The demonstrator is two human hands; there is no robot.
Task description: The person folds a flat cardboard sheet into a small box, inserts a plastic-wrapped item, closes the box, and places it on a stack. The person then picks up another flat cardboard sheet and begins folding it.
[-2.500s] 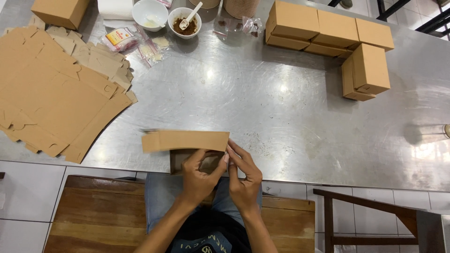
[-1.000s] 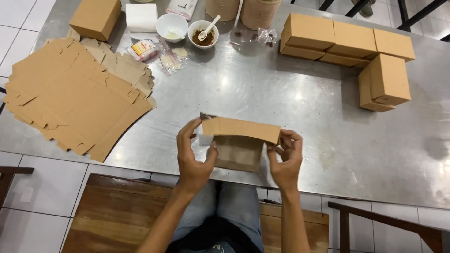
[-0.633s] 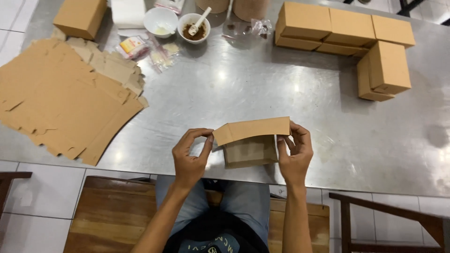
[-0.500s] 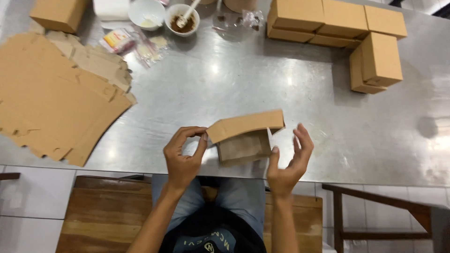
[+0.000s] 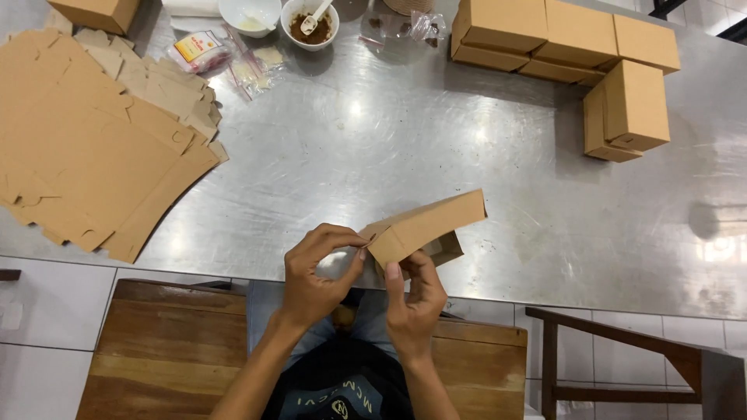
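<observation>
Half-folded cardboard box (image 5: 426, 227) sits at 6 o'clock over the steel surface (image 5: 436, 148) edge; we pinch its near end with left hand (image 5: 315, 272) and right hand (image 5: 416, 299) fingers closed on it.

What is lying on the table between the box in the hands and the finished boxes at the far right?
Nothing: between the half-folded box and the stacked boxes, the head view shows only bare steel table.

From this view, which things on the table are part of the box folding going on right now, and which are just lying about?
In hand:
- half-folded box, held by left hand and right hand
- flat cardboard blanks
- finished boxes

Lying about:
- bowl of brown powder with spoon
- white bowl
- small plastic packets
</observation>
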